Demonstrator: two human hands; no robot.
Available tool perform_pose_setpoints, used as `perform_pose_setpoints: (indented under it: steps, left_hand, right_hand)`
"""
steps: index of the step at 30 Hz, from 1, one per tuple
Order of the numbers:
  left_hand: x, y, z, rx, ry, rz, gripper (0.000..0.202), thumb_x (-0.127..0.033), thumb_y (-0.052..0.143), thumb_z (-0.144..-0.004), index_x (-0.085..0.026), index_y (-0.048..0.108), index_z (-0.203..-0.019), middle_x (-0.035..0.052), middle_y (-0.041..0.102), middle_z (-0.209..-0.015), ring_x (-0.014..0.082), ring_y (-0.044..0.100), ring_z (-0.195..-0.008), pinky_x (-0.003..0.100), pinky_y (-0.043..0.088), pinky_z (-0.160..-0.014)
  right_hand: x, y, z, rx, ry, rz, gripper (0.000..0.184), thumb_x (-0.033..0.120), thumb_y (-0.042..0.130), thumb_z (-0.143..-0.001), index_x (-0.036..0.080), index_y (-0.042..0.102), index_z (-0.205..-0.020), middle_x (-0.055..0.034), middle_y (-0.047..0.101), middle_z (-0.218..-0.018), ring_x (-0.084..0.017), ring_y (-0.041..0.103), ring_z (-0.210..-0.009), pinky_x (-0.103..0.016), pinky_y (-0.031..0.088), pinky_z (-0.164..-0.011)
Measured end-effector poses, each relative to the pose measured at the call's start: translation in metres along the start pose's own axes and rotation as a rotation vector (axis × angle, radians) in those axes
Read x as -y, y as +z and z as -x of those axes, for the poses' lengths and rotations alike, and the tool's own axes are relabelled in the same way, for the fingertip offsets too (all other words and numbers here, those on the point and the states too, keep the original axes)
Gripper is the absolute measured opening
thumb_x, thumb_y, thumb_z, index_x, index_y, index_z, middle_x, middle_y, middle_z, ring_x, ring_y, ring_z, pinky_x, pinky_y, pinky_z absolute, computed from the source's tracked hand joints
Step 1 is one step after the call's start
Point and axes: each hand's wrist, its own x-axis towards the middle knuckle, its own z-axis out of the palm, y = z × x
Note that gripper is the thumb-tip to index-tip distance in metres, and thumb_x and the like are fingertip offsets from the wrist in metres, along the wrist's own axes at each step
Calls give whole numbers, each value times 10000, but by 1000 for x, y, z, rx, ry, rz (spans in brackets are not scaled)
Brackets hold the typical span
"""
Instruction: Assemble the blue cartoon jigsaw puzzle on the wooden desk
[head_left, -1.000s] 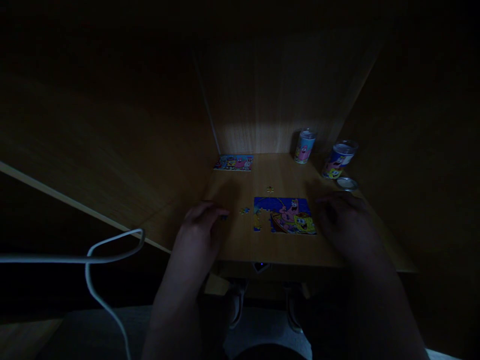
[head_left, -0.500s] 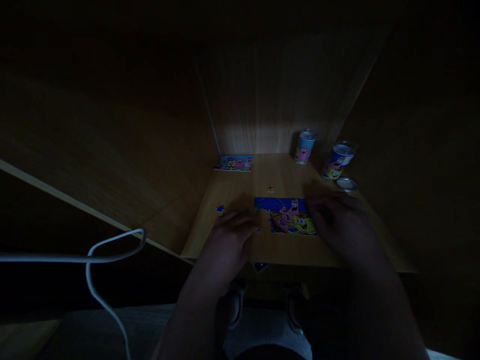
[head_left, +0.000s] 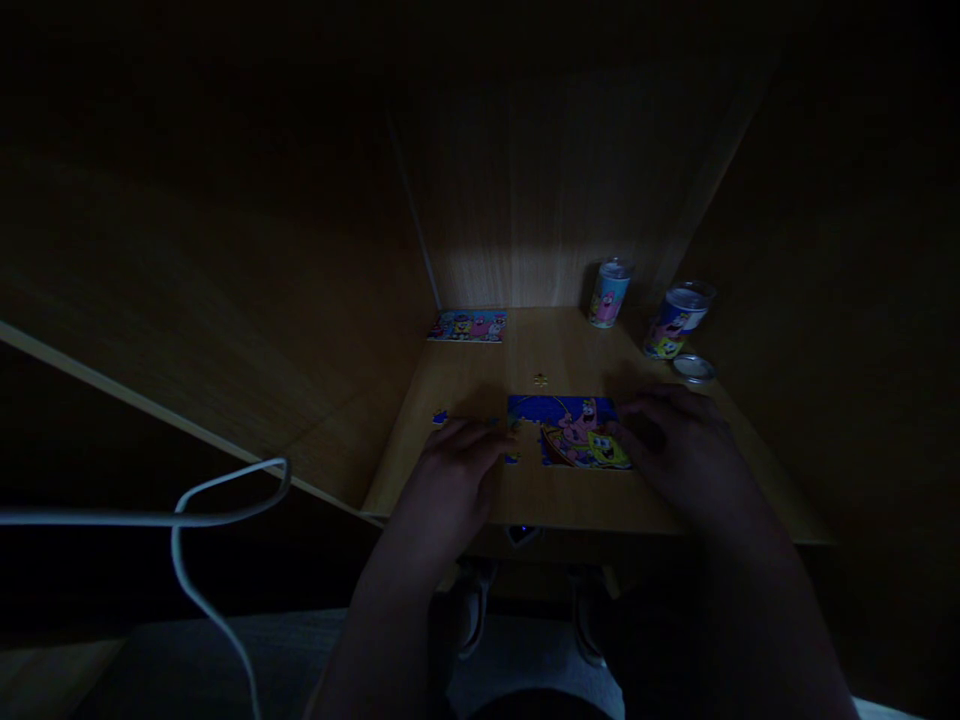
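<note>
A partly assembled jigsaw puzzle (head_left: 577, 430) lies flat on the wooden shelf, with a pink and a yellow cartoon figure on blue. At its left side is a gap in the picture. My left hand (head_left: 461, 465) is beside that gap, fingers bent and tips together at a small dark jigsaw piece, mostly hidden. Just below the fingertips lies a loose blue-yellow piece (head_left: 512, 457). My right hand (head_left: 675, 435) rests at the puzzle's right edge, thumb and fingers apart and touching it. Another blue piece (head_left: 440, 416) lies left; a yellowish piece (head_left: 541, 381) sits above the puzzle.
A finished-looking puzzle strip (head_left: 469, 326) lies at the back left. Two cartoon-printed cans, one smaller (head_left: 609, 295) and one larger (head_left: 677, 322), stand back right near a round lid (head_left: 693, 368). A white cable (head_left: 180, 520) hangs at left. Side walls enclose the dim shelf (head_left: 577, 510).
My left hand has shifted slightly left and down, uncovering more of the loose piece by its fingertips. My right thumb has moved onto the puzzle's right edge.
</note>
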Motion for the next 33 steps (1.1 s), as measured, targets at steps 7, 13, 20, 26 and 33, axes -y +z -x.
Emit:
perform_pose_setpoints:
  steps: [7,13,20,26,33]
  left_hand:
    - [15,-25,15,-158,-345,-240,644,130,474,-740,-201,709,-1240,93,739,-1212,281,687,-1156,432,597,-1012]
    - [31,-25,21,-86,-438,-294,343,1,531,-927,-167,763,-1116,117,737,-1129,284,717,-1044,440,618,-963]
    - [34,-14,16,-55,-407,-239,222,-176,616,-1009,-179,763,-1175,115,727,-1170,284,709,-1063,465,612,-999]
    - [32,-16,15,-57,-390,-203,152,-187,617,-1005,-177,752,-1075,112,720,-1131,284,707,-1033,482,609,-977]
    - [26,-6,5,-113,-349,-141,71,-157,665,-971,-187,709,-1019,97,702,-1085,277,687,-1011,460,588,-955]
  right_hand:
    - [0,-1,-2,-18,9,4,272,431,583,-1014,238,761,-1083,-128,737,-1156,-333,649,-1164,-534,494,-1057]
    - [-1,0,-2,-47,14,-1,258,421,592,-1002,229,750,-1070,-133,735,-1164,-336,654,-1144,-538,506,-1042]
    - [0,-1,-2,-47,26,-4,244,414,618,-982,224,748,-1059,-130,732,-1143,-329,661,-1110,-523,527,-1028]
    - [-1,0,-2,-45,25,4,257,410,602,-990,220,755,-1069,-131,736,-1164,-330,658,-1119,-524,522,-1040]
    - [4,-4,-2,-38,43,-2,239,384,589,-993,218,747,-1060,-143,739,-1166,-334,661,-1142,-522,517,-1035]
